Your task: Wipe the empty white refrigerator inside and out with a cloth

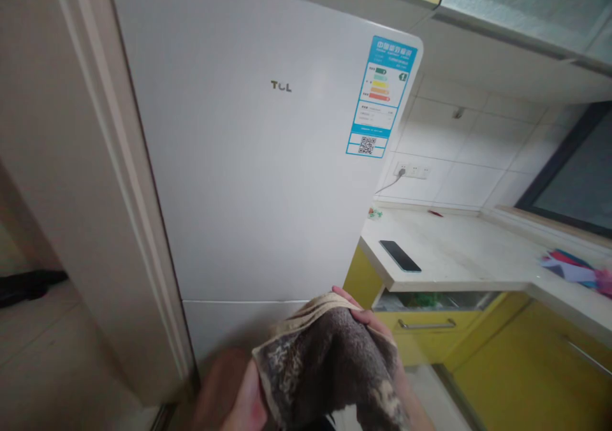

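Note:
A dark grey-brown towel (329, 354) with a beige edge and pale patterning is stretched between both hands at the bottom of the head view. My left hand (247, 398) pinches its left corner. On the other side, my right hand (370, 322) grips the upper right edge, fingers over the cloth. The lower part of the towel droops and partly hides the forearm. Right behind the cloth stands a white TCL refrigerator (268, 182), its door shut, with a blue energy label (380, 99) at the upper right.
A black phone (400, 256) lies on the white countertop (459, 246) right of the refrigerator. Below are yellow cabinets (430, 338) with metal handles. A plug sits in the wall socket (412, 170). Colourful items (574, 270) lie far right. A door frame (129, 227) borders the left.

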Demonstrator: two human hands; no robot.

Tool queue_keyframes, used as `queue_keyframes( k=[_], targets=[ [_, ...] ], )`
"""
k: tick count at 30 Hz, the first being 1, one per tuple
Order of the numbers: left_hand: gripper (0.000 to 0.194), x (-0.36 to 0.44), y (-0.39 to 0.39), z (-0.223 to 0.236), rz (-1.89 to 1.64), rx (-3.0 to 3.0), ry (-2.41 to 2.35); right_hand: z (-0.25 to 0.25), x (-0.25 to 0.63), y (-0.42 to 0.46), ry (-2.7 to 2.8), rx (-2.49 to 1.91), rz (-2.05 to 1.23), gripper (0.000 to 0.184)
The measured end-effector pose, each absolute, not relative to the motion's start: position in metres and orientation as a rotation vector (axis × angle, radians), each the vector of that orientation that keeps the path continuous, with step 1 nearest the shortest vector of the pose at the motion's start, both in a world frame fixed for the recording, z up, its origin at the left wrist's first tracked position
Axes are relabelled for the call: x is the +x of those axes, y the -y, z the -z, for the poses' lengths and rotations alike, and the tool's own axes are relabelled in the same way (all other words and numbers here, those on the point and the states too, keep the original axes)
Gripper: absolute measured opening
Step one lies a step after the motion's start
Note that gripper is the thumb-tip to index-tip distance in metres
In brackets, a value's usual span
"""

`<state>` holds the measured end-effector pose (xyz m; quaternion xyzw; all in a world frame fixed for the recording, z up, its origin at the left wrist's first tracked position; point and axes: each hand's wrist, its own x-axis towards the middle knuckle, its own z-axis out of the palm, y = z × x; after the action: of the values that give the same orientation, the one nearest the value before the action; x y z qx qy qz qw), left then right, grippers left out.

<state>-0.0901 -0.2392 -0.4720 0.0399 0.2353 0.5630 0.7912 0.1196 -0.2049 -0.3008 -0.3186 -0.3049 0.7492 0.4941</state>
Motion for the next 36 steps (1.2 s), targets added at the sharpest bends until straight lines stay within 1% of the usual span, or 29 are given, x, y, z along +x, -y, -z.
queue_keyframes(
  k=[3,5,7,10,11,13,15,18,21,24,27,30,33,36],
  targets=[
    [0.078,-0.077,0.244,0.472,-1.188,0.227,-0.380,0.307,0.123,0.202,0.776,-0.758,-1.785,0.058],
    [0.080,-0.081,0.247,0.467,-1.234,0.287,-0.433,0.312,0.128,0.199,0.802,-0.782,-1.740,0.055],
    [0.075,-0.092,0.248,0.452,-1.319,0.344,-0.625,0.315,0.136,0.197,0.819,-0.831,-1.687,0.061],
    [0.069,-0.118,0.244,0.417,-1.494,0.478,-0.972,0.319,0.157,0.197,0.855,-0.964,-1.619,0.074],
    [0.065,-0.127,0.242,0.404,-1.558,0.541,-1.052,0.322,0.166,0.199,0.905,-1.033,-1.592,0.074],
    [0.061,-0.146,0.237,0.382,-1.621,0.686,-1.137,0.328,0.181,0.206,1.055,-1.170,-1.540,0.067],
    [0.063,-0.160,0.233,0.369,-1.564,0.846,-1.149,0.334,0.191,0.216,1.190,-1.253,-1.513,0.057],
    [0.058,-0.168,0.231,0.364,-1.479,1.058,-1.185,0.340,0.198,0.232,1.265,-1.275,-1.487,0.055],
    [0.049,-0.162,0.230,0.369,-1.599,1.227,-1.287,0.340,0.203,0.242,1.327,-1.305,-1.391,0.056],
    [0.044,-0.152,0.227,0.372,-1.633,1.284,-1.261,0.343,0.215,0.242,1.444,-1.336,-1.280,0.055],
    [0.048,-0.142,0.222,0.371,-1.532,1.229,-1.191,0.344,0.231,0.239,1.621,-1.348,-1.257,0.062],
    [0.050,-0.136,0.218,0.364,-1.497,1.210,-1.215,0.340,0.237,0.237,1.830,-1.324,-1.340,0.071],
    [0.038,-0.132,0.221,0.345,-1.546,1.355,-1.232,0.337,0.224,0.236,1.962,-1.300,-1.461,0.082],
    [0.022,-0.127,0.226,0.314,-1.467,1.702,-1.073,0.339,0.192,0.231,1.884,-1.272,-1.392,0.086]
  ],
)
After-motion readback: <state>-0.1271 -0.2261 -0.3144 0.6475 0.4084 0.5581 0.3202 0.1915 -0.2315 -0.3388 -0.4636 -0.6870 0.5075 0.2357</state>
